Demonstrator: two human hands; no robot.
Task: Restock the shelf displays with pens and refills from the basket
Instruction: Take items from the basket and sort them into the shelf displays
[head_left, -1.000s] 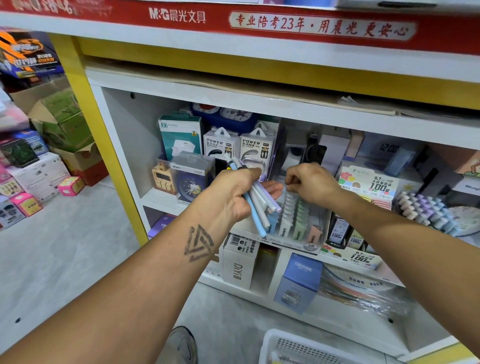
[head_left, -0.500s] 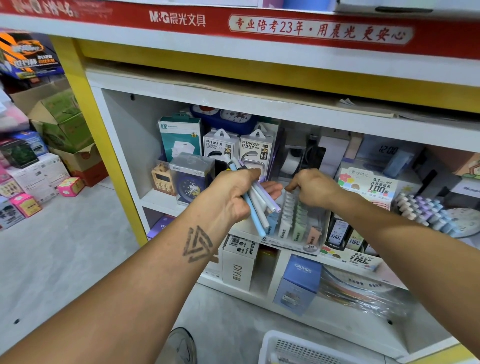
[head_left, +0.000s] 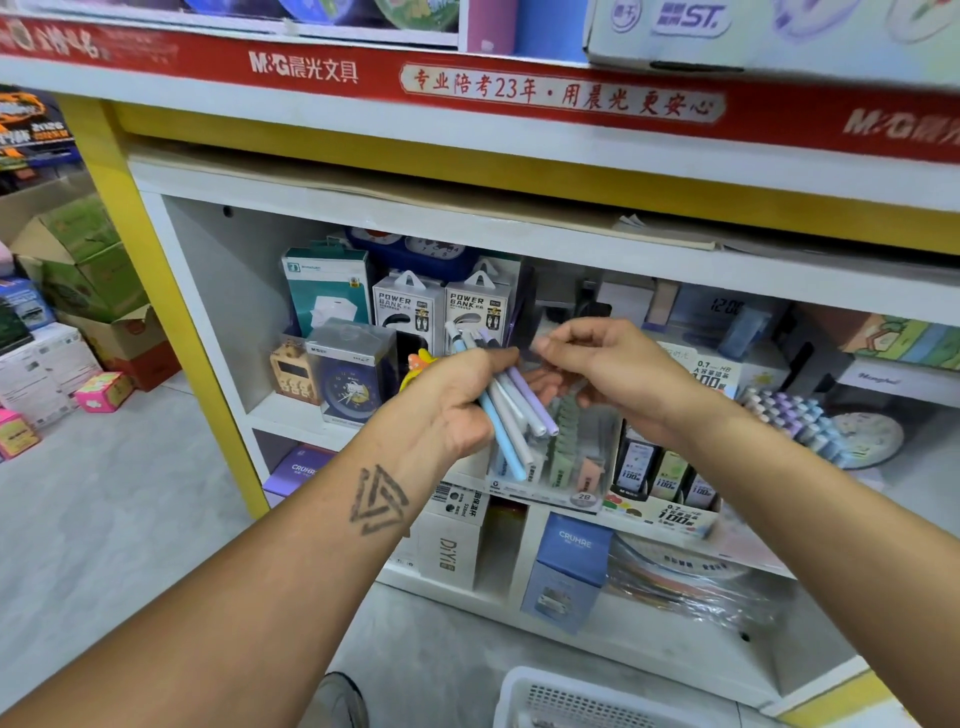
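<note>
Lifted out of the clear display tray (head_left: 550, 467) since a moment ago, the right hand (head_left: 608, 374) now hovers beside the pens (head_left: 511, 410), fingers loosely curled, grasping nothing visible. Left hand (head_left: 457, 400) grips the pens above the tray on the shelf (head_left: 291, 415).

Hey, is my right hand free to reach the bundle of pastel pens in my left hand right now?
Probably yes. The right hand holds nothing visible and hovers beside the bundle of pastel pens that the left hand grips, with nothing between them.
</note>
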